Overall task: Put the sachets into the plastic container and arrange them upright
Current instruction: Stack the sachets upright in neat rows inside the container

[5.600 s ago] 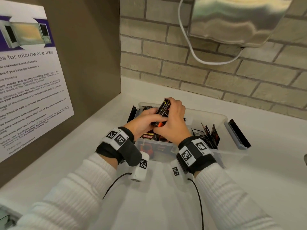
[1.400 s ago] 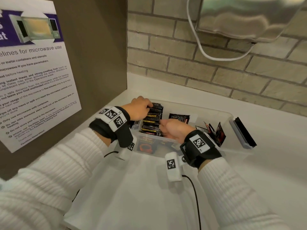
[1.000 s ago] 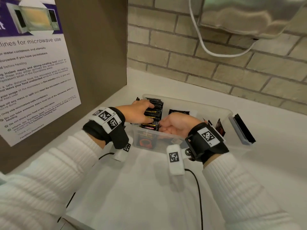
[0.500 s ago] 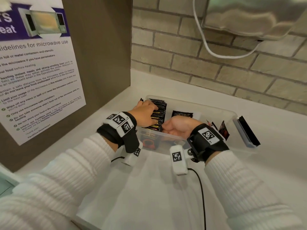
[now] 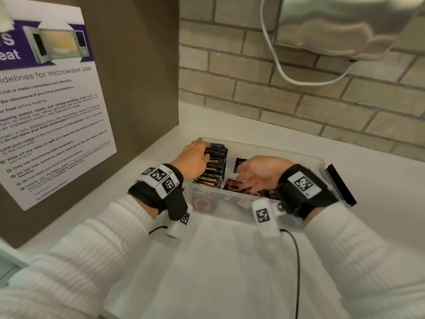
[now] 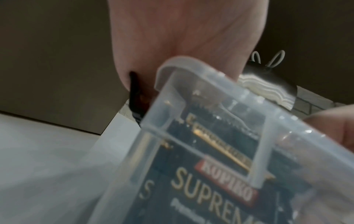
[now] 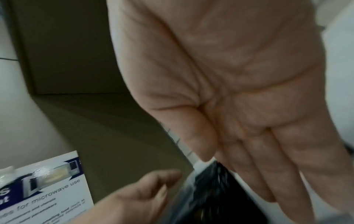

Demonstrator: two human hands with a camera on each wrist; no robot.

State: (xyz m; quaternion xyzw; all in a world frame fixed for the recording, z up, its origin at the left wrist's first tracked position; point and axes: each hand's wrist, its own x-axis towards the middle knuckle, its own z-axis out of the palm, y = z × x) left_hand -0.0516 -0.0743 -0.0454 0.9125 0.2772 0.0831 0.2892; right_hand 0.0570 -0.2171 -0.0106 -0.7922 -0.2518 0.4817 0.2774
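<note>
Already most of the work looks done: our left hand (image 5: 194, 158) presses its fingers against a packed row of black-and-gold foil sachets (image 5: 213, 165) standing upright at the left end of the clear rectangular plastic container (image 5: 319, 161) on the white worktop (image 5: 207, 272), bracing them against the end wall; whether the fingers curl round any sachet we cannot tell. Our right hand (image 5: 257, 172) is inside the container just beside that row, palm turned up and fingers stretched out flat, grasping nothing; the right wrist view shows the bare palm with the dark sachet tops near the fingertips. Beneath and beside that hand a few loose sachets (image 5: 239, 188) lie flat on the container floor, one with a red ring printed on it, and another dark sachet (image 5: 240, 163) leans near the back wall. We judge that these strays are what remains: each needs lifting, turning on edge and sliding in against the standing row. Outside, a black clip-like part (image 5: 341, 184) sticks out at the container's right end.
</note>
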